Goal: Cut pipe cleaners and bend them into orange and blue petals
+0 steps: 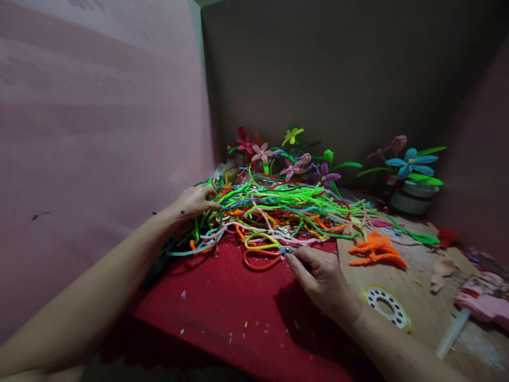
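A tangled heap of coloured pipe cleaners [274, 209] lies on a red cloth [238, 313]. My left hand [193, 202] reaches into the heap's left side, its fingers curled among the green strands. A pair of scissors with yellow and orange handles [260, 251] lies at the heap's front edge. My right hand [318, 276] rests just right of them, fingertips pinched at the scissors' pivot and blades, which my fingers hide.
Finished pipe-cleaner flowers [292, 162] stand against the back wall. A blue flower [411, 162] sits in a white pot [413, 197]. An orange pipe-cleaner piece [376, 248], a round white ring [387, 306] and pink items [483, 302] lie on the wooden board [421, 313] at right.
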A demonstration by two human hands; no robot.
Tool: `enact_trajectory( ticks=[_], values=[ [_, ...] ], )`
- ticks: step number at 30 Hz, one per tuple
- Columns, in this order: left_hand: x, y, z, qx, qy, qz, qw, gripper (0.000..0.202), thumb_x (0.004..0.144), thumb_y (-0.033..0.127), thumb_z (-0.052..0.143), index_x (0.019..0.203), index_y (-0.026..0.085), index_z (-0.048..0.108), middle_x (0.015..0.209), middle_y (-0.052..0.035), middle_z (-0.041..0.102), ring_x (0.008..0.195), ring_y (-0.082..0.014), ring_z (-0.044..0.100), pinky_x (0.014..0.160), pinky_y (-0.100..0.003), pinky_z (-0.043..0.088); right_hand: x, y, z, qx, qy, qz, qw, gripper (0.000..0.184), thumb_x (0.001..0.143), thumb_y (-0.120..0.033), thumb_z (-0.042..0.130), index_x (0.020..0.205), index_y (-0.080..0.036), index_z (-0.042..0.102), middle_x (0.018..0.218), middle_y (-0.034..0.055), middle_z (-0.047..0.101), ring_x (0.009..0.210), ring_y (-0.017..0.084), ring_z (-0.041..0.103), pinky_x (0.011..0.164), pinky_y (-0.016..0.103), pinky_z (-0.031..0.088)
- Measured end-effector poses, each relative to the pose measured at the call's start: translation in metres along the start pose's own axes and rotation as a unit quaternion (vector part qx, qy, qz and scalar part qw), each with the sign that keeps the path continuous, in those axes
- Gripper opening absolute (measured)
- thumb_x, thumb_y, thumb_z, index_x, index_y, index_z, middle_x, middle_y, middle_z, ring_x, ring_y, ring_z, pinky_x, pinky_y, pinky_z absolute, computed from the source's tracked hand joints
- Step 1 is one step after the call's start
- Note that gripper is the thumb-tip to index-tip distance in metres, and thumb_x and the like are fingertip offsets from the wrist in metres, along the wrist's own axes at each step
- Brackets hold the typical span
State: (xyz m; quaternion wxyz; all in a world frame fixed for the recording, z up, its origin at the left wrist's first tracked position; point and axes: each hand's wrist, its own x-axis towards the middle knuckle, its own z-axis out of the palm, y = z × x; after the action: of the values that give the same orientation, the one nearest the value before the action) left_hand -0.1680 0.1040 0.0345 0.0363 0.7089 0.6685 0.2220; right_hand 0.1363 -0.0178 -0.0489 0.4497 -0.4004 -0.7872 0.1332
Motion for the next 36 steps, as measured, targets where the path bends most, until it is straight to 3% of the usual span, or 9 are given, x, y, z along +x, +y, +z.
enact_trajectory(
  ticks=[4,7,12,16,19,22,28,32,36],
  values=[
    [-0.004,0.000,0.005,0.014,-0.008,0.012,1.000,0.008,0.055,0.029,0.066,0.060,0.023,0.066,0.057,0.0016,0.061,0.059,-0.0176,0.055,0.054,-0.026,0.037,0.001,-0.002,0.000,0.048,0.002,0.032,0.998,0.029,0.084,-0.028,0.050,0.057,-0.016,0.052,0.052,-0.0022,0.041,0.050,0.009,0.037,0.051,0.024,0.029],
    [-0.012,0.003,0.002,0.008,0.042,0.024,0.999,0.015,0.064,0.031,0.061,0.070,0.019,0.067,0.063,0.0001,0.063,0.061,-0.0174,0.057,0.056,-0.026,0.039,0.009,-0.004,-0.005,0.203,-0.007,0.161,0.966,0.031,0.080,-0.035,0.055,0.055,-0.017,0.051,0.049,-0.0029,0.039,0.046,0.009,0.033,0.045,0.024,0.026],
    [-0.031,0.024,0.006,0.000,0.160,0.088,0.983,0.022,0.077,0.029,0.052,0.092,0.019,0.063,0.087,-0.0036,0.067,0.079,-0.0183,0.059,0.073,-0.028,0.044,0.031,0.000,-0.029,0.588,0.007,0.385,0.711,0.017,0.073,-0.032,0.059,0.066,-0.017,0.056,0.049,-0.0031,0.042,0.040,0.007,0.033,0.037,0.020,0.026],
    [-0.042,0.044,0.024,0.018,0.198,0.178,0.964,0.012,0.080,0.024,0.052,0.081,0.018,0.062,0.086,-0.0069,0.064,0.088,-0.0214,0.055,0.084,-0.035,0.039,0.037,-0.004,-0.045,0.676,0.034,0.402,0.617,0.009,0.068,-0.016,0.063,0.062,-0.016,0.056,0.052,-0.0020,0.046,0.044,0.006,0.038,0.038,0.016,0.031],
    [-0.047,0.054,0.037,0.026,0.205,0.234,0.950,0.012,0.083,0.025,0.051,0.079,0.018,0.060,0.083,-0.0072,0.062,0.085,-0.0218,0.054,0.082,-0.036,0.039,0.037,-0.013,-0.042,0.651,-0.027,0.421,0.631,0.003,0.071,-0.017,0.062,0.070,-0.014,0.063,0.056,-0.0005,0.052,0.044,0.005,0.042,0.039,0.016,0.035],
    [-0.051,0.059,0.045,0.025,0.217,0.262,0.940,0.011,0.083,0.024,0.051,0.078,0.018,0.058,0.079,-0.0068,0.060,0.081,-0.0217,0.052,0.078,-0.035,0.039,0.042,-0.020,-0.028,0.592,-0.098,0.390,0.698,0.009,0.069,-0.015,0.061,0.076,-0.011,0.066,0.060,0.0027,0.058,0.047,0.007,0.050,0.041,0.017,0.039],
    [-0.058,0.059,0.053,0.017,0.246,0.270,0.931,0.009,0.083,0.020,0.050,0.075,0.019,0.054,0.074,-0.0055,0.057,0.075,-0.0205,0.050,0.072,-0.034,0.039,0.060,-0.023,0.009,0.557,-0.142,0.389,0.720,0.017,0.065,-0.016,0.065,0.081,-0.009,0.067,0.064,0.0039,0.064,0.051,0.009,0.056,0.047,0.019,0.043],
    [-0.063,0.059,0.056,0.022,0.246,0.282,0.927,0.011,0.085,0.021,0.047,0.077,0.019,0.055,0.076,-0.0059,0.056,0.077,-0.0212,0.049,0.073,-0.035,0.038,0.079,-0.032,0.029,0.517,-0.055,0.346,0.781,0.019,0.063,-0.022,0.070,0.077,-0.012,0.062,0.059,0.0004,0.062,0.047,0.008,0.052,0.047,0.021,0.040],
    [-0.069,0.062,0.059,-0.041,0.211,0.273,0.938,0.015,0.085,0.024,0.046,0.073,0.020,0.055,0.074,-0.0072,0.055,0.076,-0.0232,0.047,0.074,-0.039,0.036,0.099,-0.035,0.047,0.505,0.023,0.360,0.784,0.020,0.064,-0.027,0.070,0.062,-0.012,0.056,0.050,-0.0027,0.054,0.041,0.006,0.044,0.041,0.020,0.033]
  ],
)
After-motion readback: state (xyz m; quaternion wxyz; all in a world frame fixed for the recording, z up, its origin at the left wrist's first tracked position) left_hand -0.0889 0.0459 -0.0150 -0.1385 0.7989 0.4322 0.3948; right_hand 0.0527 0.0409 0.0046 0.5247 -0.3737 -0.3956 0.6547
